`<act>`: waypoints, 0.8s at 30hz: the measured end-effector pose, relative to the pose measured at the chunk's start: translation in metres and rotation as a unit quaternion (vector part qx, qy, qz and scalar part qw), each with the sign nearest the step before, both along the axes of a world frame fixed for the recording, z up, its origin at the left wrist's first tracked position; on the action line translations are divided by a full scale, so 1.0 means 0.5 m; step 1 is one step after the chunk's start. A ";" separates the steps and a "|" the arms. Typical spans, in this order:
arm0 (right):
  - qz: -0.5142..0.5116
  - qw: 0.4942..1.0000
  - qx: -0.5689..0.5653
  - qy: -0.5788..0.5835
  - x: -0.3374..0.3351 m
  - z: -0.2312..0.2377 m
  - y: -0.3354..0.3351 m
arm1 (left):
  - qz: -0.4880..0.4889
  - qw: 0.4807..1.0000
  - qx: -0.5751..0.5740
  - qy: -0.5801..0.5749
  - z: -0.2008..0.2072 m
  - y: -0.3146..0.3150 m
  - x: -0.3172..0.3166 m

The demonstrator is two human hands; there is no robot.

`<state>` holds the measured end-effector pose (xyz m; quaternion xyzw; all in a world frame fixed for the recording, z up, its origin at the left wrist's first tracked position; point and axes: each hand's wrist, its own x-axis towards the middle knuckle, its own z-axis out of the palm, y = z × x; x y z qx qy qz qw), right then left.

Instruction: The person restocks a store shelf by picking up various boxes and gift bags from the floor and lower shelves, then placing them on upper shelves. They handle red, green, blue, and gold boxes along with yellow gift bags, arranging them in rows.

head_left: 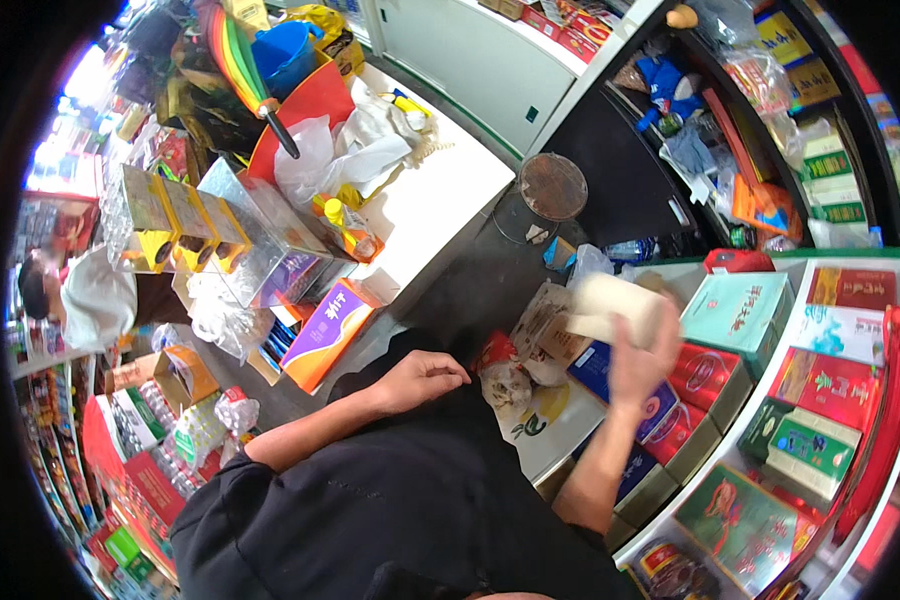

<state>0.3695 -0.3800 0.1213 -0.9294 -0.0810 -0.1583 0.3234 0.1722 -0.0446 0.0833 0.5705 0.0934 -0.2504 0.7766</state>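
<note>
In my right hand (645, 360) is a cream-white toilet paper roll (618, 305), a little blurred, with a loose end of paper at its left side. My fingers close round its right side, above boxes and bags. My left hand (425, 382) lies over my dark-clothed lap, its fingers loosely curled together and nothing visible in them. Just below the roll are clear plastic bags with pale contents (510, 385) and a dark blue box (595, 370).
A white counter (470, 190) carries a yellow-capped bottle (350, 225), plastic bags and a striped umbrella (232, 60). A round stool (553, 187) stands beyond my lap. Gift boxes (735, 305) fill the right side. A person in a white top (98, 298) is at the far left.
</note>
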 end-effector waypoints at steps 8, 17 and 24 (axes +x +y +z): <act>0.531 0.846 0.022 -0.049 0.100 -0.020 0.510 | 0.022 0.972 0.230 -0.046 0.039 0.004 0.076; 0.746 0.665 -0.044 0.005 0.250 -0.043 0.706 | 0.136 0.969 0.204 -0.034 0.045 0.080 0.265; 0.698 0.690 0.179 0.069 0.446 -0.066 0.688 | 0.256 0.947 0.191 0.027 0.031 0.088 0.350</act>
